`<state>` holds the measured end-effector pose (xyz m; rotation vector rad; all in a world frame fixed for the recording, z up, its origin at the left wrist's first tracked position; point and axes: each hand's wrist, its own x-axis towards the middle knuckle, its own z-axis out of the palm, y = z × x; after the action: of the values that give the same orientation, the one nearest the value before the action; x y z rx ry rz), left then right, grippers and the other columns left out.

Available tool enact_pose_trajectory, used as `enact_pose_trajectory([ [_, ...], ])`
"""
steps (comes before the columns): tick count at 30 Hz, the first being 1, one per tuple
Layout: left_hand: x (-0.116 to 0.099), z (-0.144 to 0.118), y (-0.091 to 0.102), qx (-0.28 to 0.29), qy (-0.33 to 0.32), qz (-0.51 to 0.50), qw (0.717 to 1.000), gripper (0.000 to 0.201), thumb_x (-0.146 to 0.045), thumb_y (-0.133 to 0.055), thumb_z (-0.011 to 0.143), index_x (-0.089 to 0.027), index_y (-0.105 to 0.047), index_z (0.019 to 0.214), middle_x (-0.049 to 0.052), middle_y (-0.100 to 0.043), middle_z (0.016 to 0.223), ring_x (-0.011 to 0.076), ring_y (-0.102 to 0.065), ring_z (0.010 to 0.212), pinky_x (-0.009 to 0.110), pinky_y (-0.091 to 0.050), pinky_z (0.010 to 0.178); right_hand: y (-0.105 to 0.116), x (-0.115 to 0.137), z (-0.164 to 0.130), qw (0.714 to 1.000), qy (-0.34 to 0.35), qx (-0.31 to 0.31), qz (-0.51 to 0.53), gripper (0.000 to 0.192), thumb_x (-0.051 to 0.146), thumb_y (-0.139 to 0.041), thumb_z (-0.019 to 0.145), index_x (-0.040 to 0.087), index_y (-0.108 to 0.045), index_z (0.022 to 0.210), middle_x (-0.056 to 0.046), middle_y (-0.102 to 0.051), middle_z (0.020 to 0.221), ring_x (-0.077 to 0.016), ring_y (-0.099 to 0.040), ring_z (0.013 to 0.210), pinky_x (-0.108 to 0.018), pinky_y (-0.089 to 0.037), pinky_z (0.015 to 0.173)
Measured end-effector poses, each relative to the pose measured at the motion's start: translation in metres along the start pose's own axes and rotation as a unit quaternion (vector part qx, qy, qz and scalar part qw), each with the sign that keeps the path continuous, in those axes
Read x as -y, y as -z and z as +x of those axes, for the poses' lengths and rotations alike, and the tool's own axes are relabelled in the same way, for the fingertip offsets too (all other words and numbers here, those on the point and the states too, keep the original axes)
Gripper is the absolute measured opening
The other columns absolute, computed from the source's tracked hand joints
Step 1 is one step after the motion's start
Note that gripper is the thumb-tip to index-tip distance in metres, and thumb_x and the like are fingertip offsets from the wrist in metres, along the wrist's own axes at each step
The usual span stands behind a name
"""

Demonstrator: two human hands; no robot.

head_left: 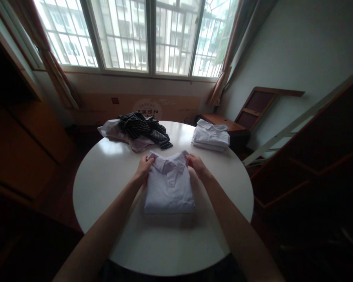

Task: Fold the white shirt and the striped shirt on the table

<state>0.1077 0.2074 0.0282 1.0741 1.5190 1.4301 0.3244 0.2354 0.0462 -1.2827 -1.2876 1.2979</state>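
folded shirt (169, 188) | left hand (143, 167), right hand (196, 164) pinch collar | fingertips hidden under fabric

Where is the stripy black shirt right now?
In the head view, the striped dark garment lies crumpled at the far left of the round white table, on top of a pale garment, left of the folded white stack.

round white table (106, 188): heap of striped dark clothes (144, 129) on pale garments at far left edge; stack of folded white shirts (210, 139) at far right edge; barred window (141, 35) beyond.
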Motion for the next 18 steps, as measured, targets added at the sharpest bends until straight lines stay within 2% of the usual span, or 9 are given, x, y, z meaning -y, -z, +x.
enact_pose_trajectory([
  [3,0.001,0.001,-0.002,-0.007,0.002,0.045,0.999,0.021,-0.032,-0.059,0.062,-0.013,-0.054,0.071,-0.002,-0.051,0.058,0.0116,-0.047,0.055,0.022,-0.035,0.052,-0.009,-0.007,0.006,0.998,0.020,-0.044,-0.028,0.022,0.038,-0.054,0.064,0.018,-0.048,0.060,0.005,-0.048,0.050,-0.0100,-0.045,0.051,-0.022,-0.034,0.050],
  [5,0.001,0.001,-0.002,-0.010,0.003,0.068,0.998,0.021,-0.034,-0.059,0.063,-0.014,-0.053,0.065,-0.002,-0.049,0.056,0.0127,-0.047,0.055,0.023,-0.034,0.053,-0.011,-0.011,0.009,0.993,0.022,-0.078,-0.086,0.023,0.038,-0.054,0.065,0.018,-0.046,0.055,0.006,-0.045,0.047,-0.0099,-0.043,0.050,-0.022,-0.030,0.049],
  [7,0.001,0.001,-0.002,-0.018,-0.003,0.121,0.992,0.022,-0.036,-0.058,0.065,-0.014,-0.053,0.065,0.000,-0.050,0.058,0.0149,-0.050,0.059,0.025,-0.037,0.056,-0.010,-0.014,0.011,0.975,0.024,-0.114,-0.189,0.024,0.035,-0.052,0.067,0.018,-0.045,0.052,0.005,-0.045,0.048,-0.0104,-0.043,0.052,-0.022,-0.029,0.050],
  [9,0.000,0.000,-0.002,-0.038,-0.027,0.196,0.980,0.021,-0.033,-0.058,0.067,-0.014,-0.054,0.073,0.003,-0.054,0.067,0.0181,-0.054,0.068,0.028,-0.041,0.063,-0.009,-0.014,0.009,0.948,0.022,-0.142,-0.285,0.021,0.033,-0.052,0.068,0.017,-0.049,0.055,0.003,-0.049,0.053,-0.0118,-0.046,0.055,-0.023,-0.031,0.052],
  [11,-0.002,-0.003,-0.003,-0.077,-0.092,0.261,0.958,0.025,-0.028,-0.059,0.068,-0.012,-0.054,0.087,0.009,-0.057,0.085,0.0217,-0.055,0.083,0.033,-0.043,0.074,-0.009,-0.012,0.005,0.930,0.040,-0.170,-0.323,0.014,0.030,-0.054,0.068,0.016,-0.054,0.068,-0.001,-0.056,0.066,-0.0135,-0.050,0.061,-0.023,-0.035,0.056],
  [14,-0.007,-0.011,-0.007,-0.110,-0.252,0.292,0.916,0.034,-0.017,-0.052,0.072,-0.013,-0.048,0.106,0.013,-0.052,0.109,0.0224,-0.046,0.107,0.037,-0.037,0.092,-0.014,-0.004,-0.005,0.907,0.157,-0.211,-0.329,0.022,0.023,-0.053,0.069,0.014,-0.055,0.088,-0.008,-0.059,0.087,-0.0171,-0.055,0.076,-0.027,-0.041,0.069],
  [16,-0.010,-0.018,-0.011,-0.072,-0.328,0.302,0.892,0.036,-0.013,-0.044,0.076,-0.014,-0.046,0.112,0.012,-0.050,0.117,0.0200,-0.042,0.113,0.036,-0.033,0.097,-0.019,0.003,-0.012,0.893,0.248,-0.189,-0.324,0.023,0.021,-0.049,0.073,0.012,-0.055,0.094,-0.011,-0.059,0.093,-0.0186,-0.055,0.086,-0.030,-0.042,0.078],
  [18,-0.011,-0.024,-0.015,-0.007,-0.351,0.332,0.876,0.035,-0.015,-0.040,0.080,-0.012,-0.045,0.114,0.012,-0.048,0.121,0.0188,-0.042,0.115,0.034,-0.032,0.099,-0.025,0.008,-0.019,0.886,0.303,-0.126,-0.328,0.025,0.020,-0.043,0.078,0.012,-0.055,0.098,-0.011,-0.060,0.098,-0.0181,-0.054,0.093,-0.030,-0.041,0.084],
])
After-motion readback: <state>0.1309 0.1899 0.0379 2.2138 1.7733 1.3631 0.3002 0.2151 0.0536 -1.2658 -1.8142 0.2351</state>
